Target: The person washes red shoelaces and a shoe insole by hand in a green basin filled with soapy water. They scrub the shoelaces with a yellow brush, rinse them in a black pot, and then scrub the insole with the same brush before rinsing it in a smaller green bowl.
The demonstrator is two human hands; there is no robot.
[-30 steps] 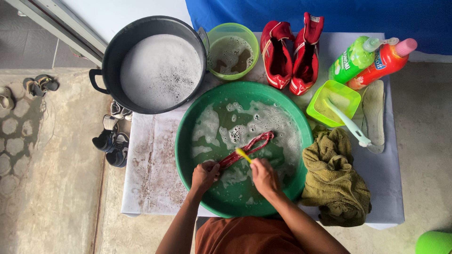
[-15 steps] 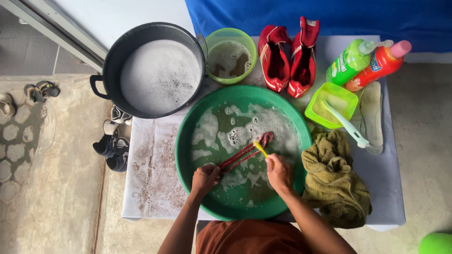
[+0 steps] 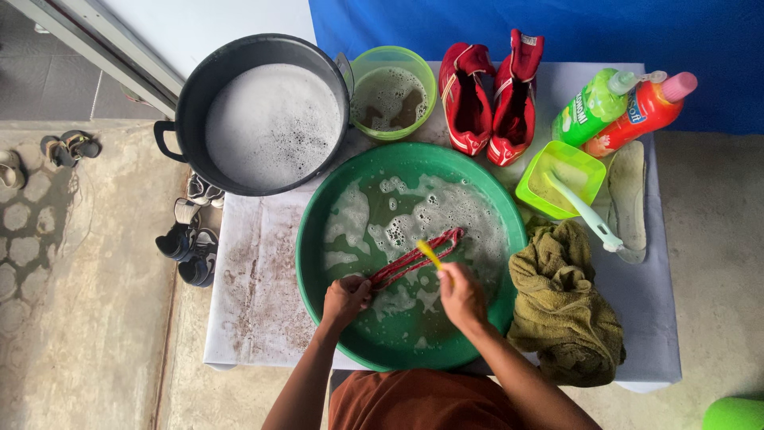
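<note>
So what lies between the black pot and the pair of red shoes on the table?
In the head view, a small green bowl of murky, foamy water sits between the black pot and the red shoes, close against the pot's rim.

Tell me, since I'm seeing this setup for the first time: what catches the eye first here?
The big green basin of soapy water at the table's centre, where the left hand pins red shoelaces and the right hand works a small yellow brush over them. Behind it stand a pair of red shoes, and at the back left a black pot full of suds.
</note>
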